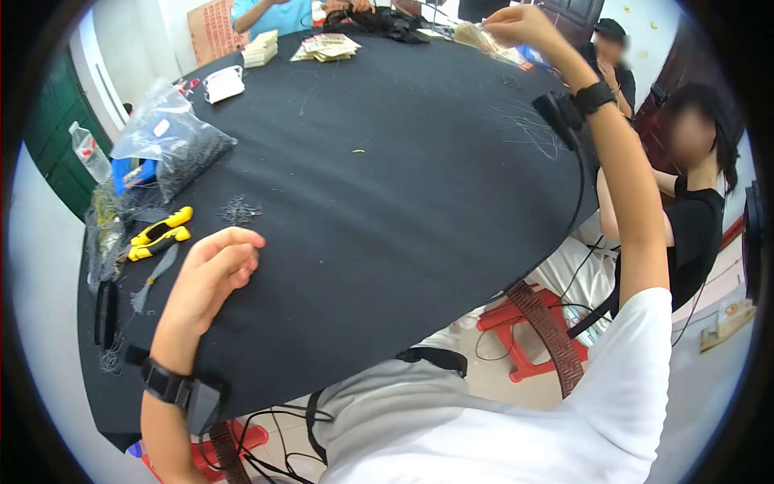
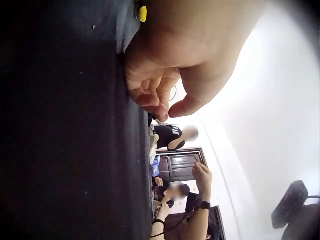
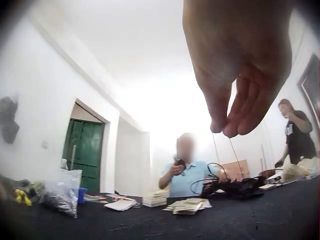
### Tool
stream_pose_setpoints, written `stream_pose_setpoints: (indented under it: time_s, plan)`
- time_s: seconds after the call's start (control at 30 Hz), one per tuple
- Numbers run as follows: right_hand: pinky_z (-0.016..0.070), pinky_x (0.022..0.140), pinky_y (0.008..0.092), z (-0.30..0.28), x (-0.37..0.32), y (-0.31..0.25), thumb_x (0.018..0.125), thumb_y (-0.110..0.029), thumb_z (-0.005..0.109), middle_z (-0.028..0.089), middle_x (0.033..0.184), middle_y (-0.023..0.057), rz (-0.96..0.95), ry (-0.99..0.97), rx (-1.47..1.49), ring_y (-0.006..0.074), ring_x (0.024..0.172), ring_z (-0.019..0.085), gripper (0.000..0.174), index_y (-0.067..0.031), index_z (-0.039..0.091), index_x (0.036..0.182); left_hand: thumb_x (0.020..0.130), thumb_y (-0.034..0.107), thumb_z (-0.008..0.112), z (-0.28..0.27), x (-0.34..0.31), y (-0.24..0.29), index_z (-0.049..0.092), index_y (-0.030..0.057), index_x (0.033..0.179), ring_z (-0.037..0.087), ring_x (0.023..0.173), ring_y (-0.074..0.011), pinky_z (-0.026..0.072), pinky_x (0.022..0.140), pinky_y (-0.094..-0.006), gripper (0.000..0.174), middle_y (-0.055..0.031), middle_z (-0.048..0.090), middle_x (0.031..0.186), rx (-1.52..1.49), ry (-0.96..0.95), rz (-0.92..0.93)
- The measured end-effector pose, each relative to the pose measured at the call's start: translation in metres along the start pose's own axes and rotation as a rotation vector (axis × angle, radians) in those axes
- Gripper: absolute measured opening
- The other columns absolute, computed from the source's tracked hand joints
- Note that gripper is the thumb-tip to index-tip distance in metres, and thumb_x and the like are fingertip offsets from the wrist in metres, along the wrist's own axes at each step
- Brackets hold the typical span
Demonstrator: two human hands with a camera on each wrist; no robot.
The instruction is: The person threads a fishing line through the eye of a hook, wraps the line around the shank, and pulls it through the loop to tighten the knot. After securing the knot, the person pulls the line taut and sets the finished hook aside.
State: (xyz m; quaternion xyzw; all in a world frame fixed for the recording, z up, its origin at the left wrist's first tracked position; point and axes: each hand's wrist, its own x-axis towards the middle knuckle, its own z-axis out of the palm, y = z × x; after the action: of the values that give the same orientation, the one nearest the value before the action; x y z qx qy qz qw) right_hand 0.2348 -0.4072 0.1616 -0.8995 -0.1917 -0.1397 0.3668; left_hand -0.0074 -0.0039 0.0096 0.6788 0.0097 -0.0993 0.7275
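At the far left, a plastic bottle (image 1: 90, 152) stands beside a clear bag (image 1: 189, 149) of dark bits, with yellow-handled pliers (image 1: 160, 234) lying nearer me. Next comes the left hand (image 1: 211, 278), low at the black tablecloth (image 1: 363, 202), fingers loosely bent and thumb tip a little apart from them; I can't tell whether a fine strand runs through. Just beyond its fingertips sits a small wiry heap (image 1: 240, 211), and a careless sweep could catch and drag it. Farther along are a pale stack (image 1: 260, 50) and a spread of cards (image 1: 326, 47). Over on the right, loose clear filaments (image 1: 532, 133) lie fanned out; a hanging end could snag there and knot. Above the far side, the right hand (image 1: 524, 28) is raised, thumb and fingertips closed on thin strands (image 3: 235, 155) dangling below. So slim a grip might slip if tugged suddenly.
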Motion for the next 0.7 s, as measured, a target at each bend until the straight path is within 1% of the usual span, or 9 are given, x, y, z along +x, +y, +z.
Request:
stream_pose_setpoints:
  time_s: [0.03, 0.2, 0.23, 0.3, 0.37, 0.47, 0.57, 0.63, 0.7]
  plan:
    - [0.0504, 0.054, 0.0224, -0.011, 0.008, 0.014, 0.074, -0.012, 0.070, 0.064, 0.067, 0.0100, -0.023, 0.058, -0.040, 0.0136, 0.057, 0.061, 0.020, 0.0051, 0.068, 0.084, 0.084, 0.009, 0.053, 0.001, 0.000, 0.001, 0.058, 0.0001, 0.094, 0.047, 0.067, -0.0044, 0.0376, 0.058, -0.0165, 0.014, 0.0004, 0.052, 0.075, 0.003, -0.001, -0.003]
    - [0.0508, 0.056, 0.0238, -0.062, 0.039, 0.071, 0.074, -0.017, 0.071, 0.064, 0.068, 0.0099, 0.116, 0.093, -0.079, 0.0133, 0.058, 0.061, 0.025, 0.0048, 0.067, 0.085, 0.083, 0.007, 0.054, -0.004, 0.005, 0.001, 0.056, -0.0016, 0.090, 0.049, 0.062, -0.0061, 0.0386, 0.056, -0.0165, 0.011, -0.0026, 0.054, 0.071, -0.037, 0.002, -0.090]
    - [0.0502, 0.069, 0.0217, -0.082, 0.067, 0.120, 0.080, -0.023, 0.066, 0.065, 0.083, 0.0065, 0.073, 0.034, -0.246, 0.0120, 0.076, 0.062, 0.028, -0.0018, 0.066, 0.097, 0.083, 0.007, 0.054, -0.005, 0.006, 0.002, 0.056, -0.0018, 0.089, 0.050, 0.061, -0.0065, 0.0390, 0.055, -0.0164, 0.011, -0.0033, 0.054, 0.070, -0.045, -0.003, -0.111]
    - [0.0501, 0.069, 0.0214, -0.096, 0.075, 0.137, 0.080, -0.024, 0.066, 0.065, 0.085, 0.0073, 0.106, 0.040, -0.327, 0.0122, 0.075, 0.062, 0.029, -0.0023, 0.066, 0.099, 0.080, 0.006, 0.057, -0.013, 0.008, 0.001, 0.055, -0.0031, 0.086, 0.054, 0.057, -0.0089, 0.0426, 0.051, -0.0174, 0.011, -0.0075, 0.057, 0.069, -0.064, 0.001, -0.155]
    - [0.0501, 0.069, 0.0213, -0.115, 0.096, 0.167, 0.080, -0.024, 0.066, 0.065, 0.084, 0.0072, 0.053, -0.064, -0.586, 0.0125, 0.075, 0.062, 0.028, -0.0028, 0.066, 0.098, 0.079, 0.004, 0.059, -0.018, 0.009, -0.001, 0.054, -0.0043, 0.085, 0.056, 0.056, -0.0110, 0.0455, 0.051, -0.0192, 0.012, -0.0109, 0.059, 0.071, -0.152, 0.003, -0.190]
    - [0.0498, 0.064, 0.0216, -0.141, 0.124, 0.225, 0.079, -0.024, 0.067, 0.065, 0.081, 0.0057, 0.054, -0.146, -0.790, 0.0123, 0.071, 0.062, 0.026, -0.0037, 0.067, 0.097, 0.078, 0.003, 0.060, -0.020, 0.010, 0.001, 0.053, -0.0057, 0.085, 0.058, 0.056, -0.0152, 0.0477, 0.051, -0.0215, 0.013, -0.0150, 0.059, 0.071, -0.191, 0.019, -0.235]
    - [0.0470, 0.051, 0.0262, -0.161, 0.144, 0.305, 0.079, -0.022, 0.063, 0.063, 0.069, 0.0051, 0.206, 0.092, -0.645, 0.0150, 0.061, 0.060, 0.020, -0.0029, 0.065, 0.082, 0.078, 0.001, 0.058, -0.024, 0.012, 0.001, 0.053, -0.0077, 0.088, 0.060, 0.057, -0.0203, 0.0505, 0.051, -0.0253, 0.014, -0.0194, 0.060, 0.072, -0.302, 0.059, -0.294]
    - [0.0463, 0.047, 0.0302, -0.158, 0.148, 0.321, 0.076, -0.012, 0.059, 0.060, 0.062, 0.0033, 0.617, 0.444, -0.228, 0.0171, 0.055, 0.058, 0.015, -0.0032, 0.057, 0.064, 0.078, 0.001, 0.058, -0.024, 0.014, 0.000, 0.053, -0.0080, 0.089, 0.060, 0.057, -0.0216, 0.0509, 0.051, -0.0261, 0.015, -0.0199, 0.060, 0.072, -0.325, 0.059, -0.300]
    - [0.0479, 0.049, 0.0300, -0.151, 0.143, 0.331, 0.075, -0.015, 0.061, 0.060, 0.063, 0.0043, 0.623, 0.514, -0.135, 0.0176, 0.057, 0.059, 0.015, -0.0006, 0.059, 0.073, 0.079, 0.002, 0.057, -0.025, 0.016, 0.000, 0.053, -0.0082, 0.089, 0.060, 0.056, -0.0218, 0.0508, 0.051, -0.0262, 0.015, -0.0200, 0.060, 0.072, -0.329, 0.063, -0.311]
